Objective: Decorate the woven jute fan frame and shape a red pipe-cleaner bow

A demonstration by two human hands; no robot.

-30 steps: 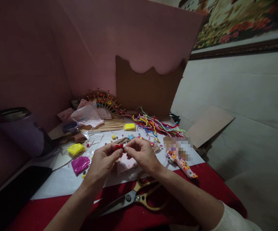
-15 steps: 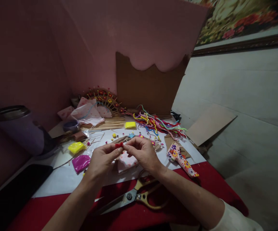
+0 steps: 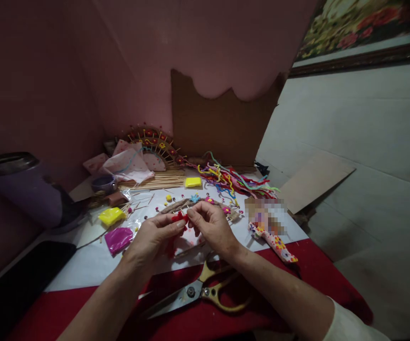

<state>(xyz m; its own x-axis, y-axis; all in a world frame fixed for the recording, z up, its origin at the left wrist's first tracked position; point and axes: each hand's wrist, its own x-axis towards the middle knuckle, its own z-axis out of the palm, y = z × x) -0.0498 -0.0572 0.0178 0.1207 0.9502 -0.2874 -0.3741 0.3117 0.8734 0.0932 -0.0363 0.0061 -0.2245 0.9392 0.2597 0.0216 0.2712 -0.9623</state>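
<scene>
Between my two hands is a red fuzzy pipe cleaner [image 3: 179,217], bent into a small bunched shape. My left hand [image 3: 155,237] pinches it from the left, thumb over forefinger. From the right, my right hand [image 3: 210,227] grips its other side with closed fingertips. Behind them lies a fan-shaped piece [image 3: 178,205] with a brown curved band, small sticks and blue and pink flowers, partly covered by my hands. Its pink-patterned cloth [image 3: 189,239] shows below my fingers. Large scissors [image 3: 194,291] with yellowish handles rest just under my wrists, blades apart.
Colourful pipe cleaners [image 3: 233,180] are heaped at the back right. A finished-looking fan [image 3: 153,142] leans behind thin sticks [image 3: 158,181]. Yellow [image 3: 112,216] and magenta packets [image 3: 118,240], a dark phone-like slab [image 3: 30,270] and a purple tumbler [image 3: 23,194] occupy the left; floral cloth [image 3: 276,244] lies right.
More of the red pipe cleaner shows between my fingers, with red also below my left hand. My right hand has shifted slightly right. The view has turned a little.
</scene>
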